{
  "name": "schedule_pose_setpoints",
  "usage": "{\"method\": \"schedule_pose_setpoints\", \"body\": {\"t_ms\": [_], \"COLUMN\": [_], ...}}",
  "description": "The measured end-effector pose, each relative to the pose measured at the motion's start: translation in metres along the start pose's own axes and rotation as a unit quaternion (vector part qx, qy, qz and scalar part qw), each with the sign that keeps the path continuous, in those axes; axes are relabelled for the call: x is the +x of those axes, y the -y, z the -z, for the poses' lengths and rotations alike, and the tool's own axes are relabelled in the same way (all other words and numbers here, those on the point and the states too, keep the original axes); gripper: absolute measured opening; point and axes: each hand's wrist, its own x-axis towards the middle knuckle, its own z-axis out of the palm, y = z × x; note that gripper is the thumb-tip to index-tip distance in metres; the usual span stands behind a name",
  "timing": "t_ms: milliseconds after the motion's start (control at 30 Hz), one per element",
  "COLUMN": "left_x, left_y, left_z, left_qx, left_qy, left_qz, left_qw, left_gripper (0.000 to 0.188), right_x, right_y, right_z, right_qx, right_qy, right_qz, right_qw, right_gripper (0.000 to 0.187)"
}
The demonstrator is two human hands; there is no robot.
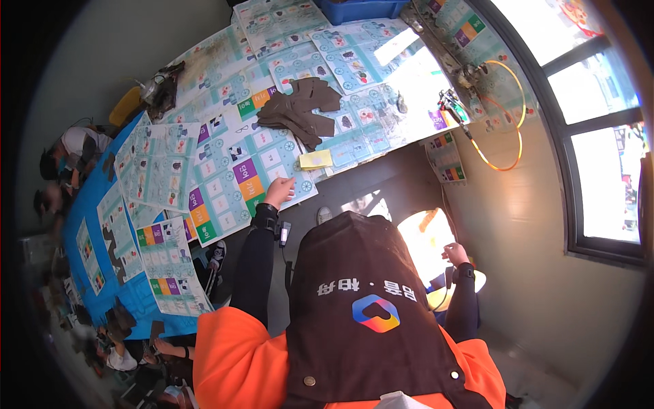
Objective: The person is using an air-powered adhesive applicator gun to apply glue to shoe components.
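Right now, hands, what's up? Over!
Left hand at paper-covered table, contact unclear. Right hand away from it. Brown fabric pieces overlapping there. Yellow rectangular paper beside them.

Looks like a small workshop, trade unclear. Worktable (pixel 417 109) ahead of both hands is papered with printed chart sheets (pixel 225 150), smudged in spots. Pile of flat, dark brown cut pieces (pixel 310 109) just beyond the left hand (pixel 280 193). Yellow hose (pixel 519 129) beyond the right hand (pixel 455 253). Wearer's in a dark work apron (pixel 340 252). Co-workers (pixel 82 146) sit along a blue-topped table (pixel 95 180), far left of the left hand.
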Motion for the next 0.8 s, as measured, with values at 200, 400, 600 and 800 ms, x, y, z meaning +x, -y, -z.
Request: {"method": "schedule_pose_setpoints", "body": {"t_ms": [200, 400, 600, 800], "left_x": [0.033, 0.027, -0.016, -0.025], "left_y": [-0.023, -0.008, -0.005, -0.077], "left_z": [-0.030, -0.042, -0.080, -0.113], "left_qx": [-0.005, -0.056, -0.053, -0.040], "left_qy": [-0.114, -0.272, -0.275, -0.180], "left_qz": [0.018, 0.069, 0.029, 0.079], "left_qw": [0.993, 0.958, 0.960, 0.980], "left_gripper": [0.047, 0.043, 0.023, 0.026], "right_x": [0.103, 0.196, 0.288, 0.333], "right_y": [0.055, 0.173, 0.220, 0.243], "right_z": [0.044, 0.113, 0.157, 0.181], "right_qx": [-0.010, -0.084, -0.172, -0.160], "right_qy": [0.028, 0.056, -0.023, -0.175], "right_qz": [0.047, 0.144, 0.260, 0.378], "right_qw": [0.998, 0.984, 0.950, 0.895], "right_gripper": [0.022, 0.022, 0.022, 0.021]}}
